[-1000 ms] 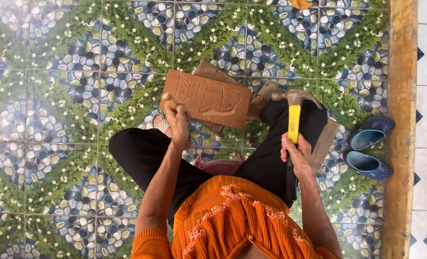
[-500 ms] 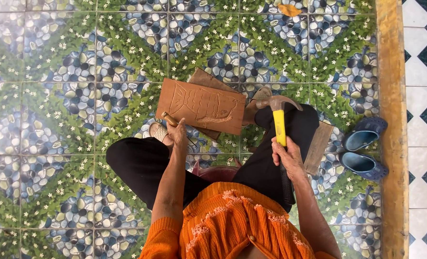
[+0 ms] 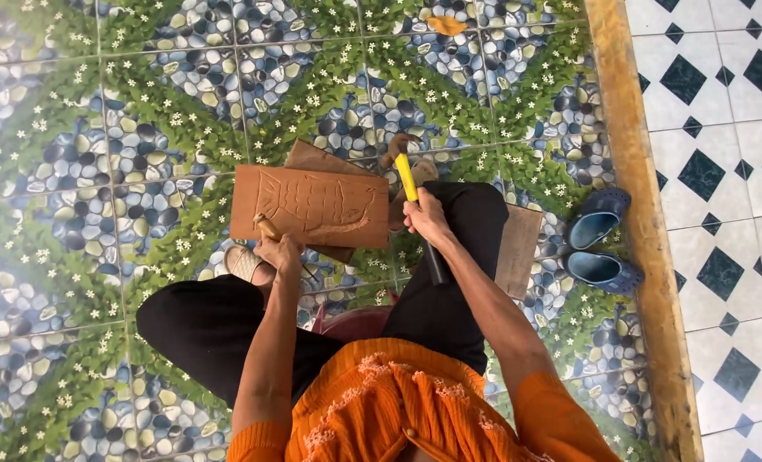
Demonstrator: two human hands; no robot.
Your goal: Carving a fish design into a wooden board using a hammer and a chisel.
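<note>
A brown wooden board (image 3: 312, 205) with a fish shape carved into it lies on the tiled floor in front of my crossed legs. My left hand (image 3: 280, 253) grips a small wooden-handled chisel (image 3: 266, 226) whose tip rests on the board's near left edge. My right hand (image 3: 425, 219) holds a hammer with a yellow and black handle (image 3: 407, 177); its head is raised just beyond the board's right end.
A second wooden board (image 3: 518, 250) lies under my right knee, and another sticks out behind the carved one. A pair of blue sandals (image 3: 599, 244) sits to the right by a wooden threshold strip (image 3: 642, 222). Patterned pebble-print tiles cover the floor.
My right hand has swung the hammer left, from over my right knee toward the board's right end. My left hand stays at the board's near edge with the chisel.
</note>
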